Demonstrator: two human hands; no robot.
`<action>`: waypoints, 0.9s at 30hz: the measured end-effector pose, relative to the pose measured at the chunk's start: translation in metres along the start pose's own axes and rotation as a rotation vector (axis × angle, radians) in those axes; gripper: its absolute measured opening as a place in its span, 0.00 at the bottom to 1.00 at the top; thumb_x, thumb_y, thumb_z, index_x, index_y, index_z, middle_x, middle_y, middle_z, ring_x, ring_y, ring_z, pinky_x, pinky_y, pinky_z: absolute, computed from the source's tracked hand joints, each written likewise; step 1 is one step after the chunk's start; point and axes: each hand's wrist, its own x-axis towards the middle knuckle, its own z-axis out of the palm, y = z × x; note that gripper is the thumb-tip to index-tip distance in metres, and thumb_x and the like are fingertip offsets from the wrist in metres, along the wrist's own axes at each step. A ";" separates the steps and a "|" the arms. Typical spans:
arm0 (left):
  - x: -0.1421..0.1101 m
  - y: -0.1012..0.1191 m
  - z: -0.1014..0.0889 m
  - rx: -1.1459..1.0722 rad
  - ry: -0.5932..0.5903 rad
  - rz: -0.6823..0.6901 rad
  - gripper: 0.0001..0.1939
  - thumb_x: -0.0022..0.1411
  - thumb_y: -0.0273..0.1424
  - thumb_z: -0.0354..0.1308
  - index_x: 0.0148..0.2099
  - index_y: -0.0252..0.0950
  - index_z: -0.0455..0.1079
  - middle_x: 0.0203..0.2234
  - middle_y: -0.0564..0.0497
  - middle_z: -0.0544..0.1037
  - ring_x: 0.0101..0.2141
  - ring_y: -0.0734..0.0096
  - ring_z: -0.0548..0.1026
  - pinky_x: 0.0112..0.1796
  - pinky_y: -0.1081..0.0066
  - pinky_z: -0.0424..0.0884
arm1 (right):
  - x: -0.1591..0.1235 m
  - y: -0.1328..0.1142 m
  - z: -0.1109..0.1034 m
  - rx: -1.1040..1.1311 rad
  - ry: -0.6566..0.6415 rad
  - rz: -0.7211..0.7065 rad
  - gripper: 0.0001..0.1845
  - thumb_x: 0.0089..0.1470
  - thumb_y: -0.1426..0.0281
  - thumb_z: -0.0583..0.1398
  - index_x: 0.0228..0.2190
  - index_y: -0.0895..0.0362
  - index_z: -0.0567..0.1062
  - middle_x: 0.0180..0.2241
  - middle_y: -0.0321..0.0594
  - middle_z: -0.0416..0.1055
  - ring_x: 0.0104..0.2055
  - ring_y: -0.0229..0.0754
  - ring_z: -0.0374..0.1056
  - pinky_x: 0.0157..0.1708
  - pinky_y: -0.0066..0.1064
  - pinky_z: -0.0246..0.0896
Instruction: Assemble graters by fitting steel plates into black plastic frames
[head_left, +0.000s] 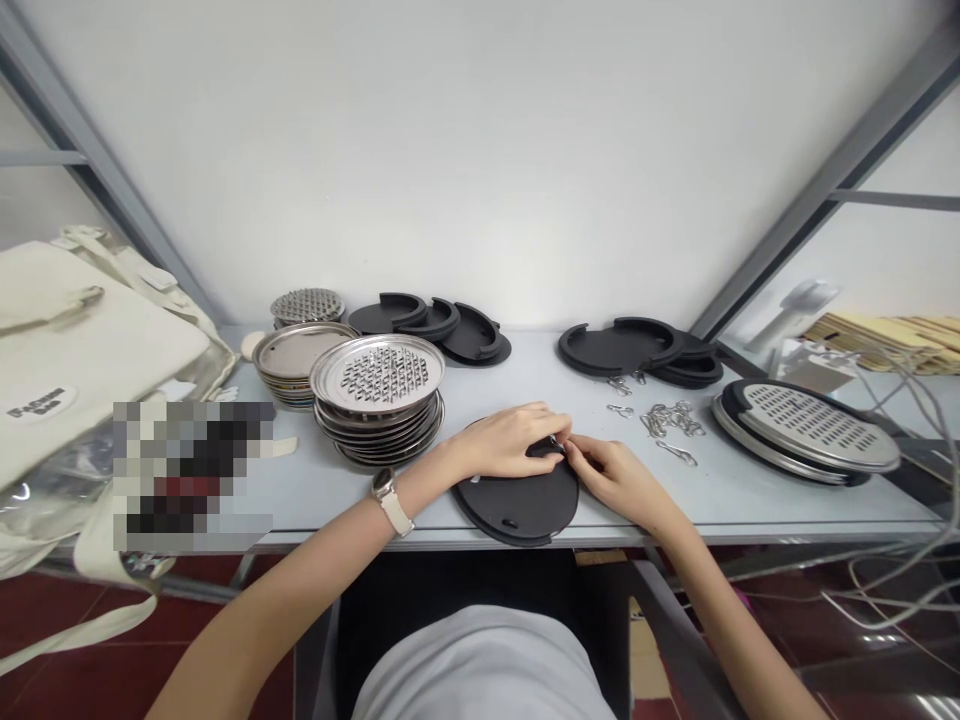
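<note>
A round black plastic holder (517,500) with a small slot lies near the table's front edge, below my hands. My left hand (517,440) rests over its far part, thumb and index finger closing toward a small shiny metal clip (556,440) at the holder's right rim. From the right, my right hand (611,477) pinches at the same clip with thumb and fingertips. Most of the clip is hidden by fingers. Several loose metal wire clips (673,419) are scattered on the table beyond my right hand.
Stacked round metal grater plates (379,375) stand left of the holder, beside another plate stack (300,350). More black holders (622,347) lie along the wall. Grater plates in black holders (817,425) sit at right. A cream bag (112,330) occupies the left end.
</note>
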 end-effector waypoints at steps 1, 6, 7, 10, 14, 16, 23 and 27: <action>0.000 0.000 0.000 -0.005 0.003 0.002 0.03 0.62 0.27 0.53 0.40 0.37 0.62 0.34 0.49 0.72 0.39 0.65 0.69 0.40 0.68 0.65 | 0.000 0.000 0.000 -0.002 0.001 0.000 0.19 0.64 0.62 0.46 0.25 0.56 0.65 0.19 0.33 0.63 0.22 0.36 0.59 0.25 0.28 0.51; 0.001 -0.001 0.001 -0.017 0.002 0.001 0.04 0.61 0.27 0.53 0.39 0.37 0.62 0.34 0.50 0.72 0.39 0.65 0.69 0.40 0.68 0.65 | 0.000 -0.001 0.000 -0.009 0.009 -0.003 0.19 0.63 0.62 0.47 0.25 0.56 0.66 0.20 0.33 0.64 0.22 0.37 0.59 0.25 0.28 0.52; 0.001 -0.001 0.001 -0.019 0.000 -0.001 0.03 0.61 0.27 0.53 0.39 0.37 0.62 0.34 0.50 0.72 0.39 0.65 0.69 0.40 0.68 0.65 | 0.000 0.000 0.000 -0.010 0.009 -0.002 0.19 0.63 0.62 0.46 0.25 0.56 0.67 0.20 0.34 0.64 0.22 0.37 0.59 0.25 0.28 0.52; 0.000 -0.001 0.001 -0.025 -0.002 -0.008 0.03 0.61 0.26 0.53 0.39 0.37 0.63 0.34 0.49 0.72 0.39 0.65 0.69 0.40 0.67 0.65 | 0.000 0.000 0.000 -0.010 0.010 -0.005 0.19 0.63 0.62 0.46 0.25 0.56 0.67 0.20 0.34 0.65 0.22 0.37 0.60 0.26 0.28 0.53; 0.000 -0.001 0.001 -0.033 0.001 -0.007 0.04 0.61 0.26 0.53 0.39 0.37 0.63 0.34 0.49 0.72 0.39 0.65 0.69 0.40 0.67 0.65 | 0.001 0.000 0.000 -0.022 0.016 -0.008 0.19 0.63 0.62 0.47 0.25 0.56 0.67 0.19 0.33 0.65 0.22 0.37 0.60 0.25 0.28 0.52; 0.001 -0.002 0.001 -0.029 0.004 -0.004 0.04 0.61 0.26 0.53 0.39 0.37 0.63 0.34 0.49 0.72 0.39 0.65 0.69 0.40 0.67 0.66 | 0.001 0.000 0.000 -0.027 0.018 -0.005 0.19 0.63 0.62 0.46 0.25 0.56 0.67 0.19 0.33 0.64 0.22 0.37 0.59 0.25 0.28 0.52; 0.001 -0.002 0.001 -0.010 0.001 0.007 0.03 0.61 0.26 0.53 0.39 0.37 0.63 0.33 0.49 0.72 0.38 0.65 0.69 0.40 0.67 0.66 | 0.001 0.001 0.000 -0.021 0.024 -0.010 0.19 0.63 0.63 0.47 0.25 0.56 0.66 0.20 0.33 0.65 0.22 0.37 0.60 0.26 0.28 0.52; 0.000 -0.002 0.001 -0.010 0.008 0.016 0.03 0.61 0.26 0.53 0.38 0.37 0.64 0.32 0.49 0.72 0.38 0.65 0.69 0.40 0.67 0.66 | 0.000 0.002 0.001 -0.020 0.028 -0.007 0.18 0.63 0.63 0.47 0.25 0.56 0.67 0.19 0.33 0.66 0.22 0.37 0.60 0.25 0.28 0.52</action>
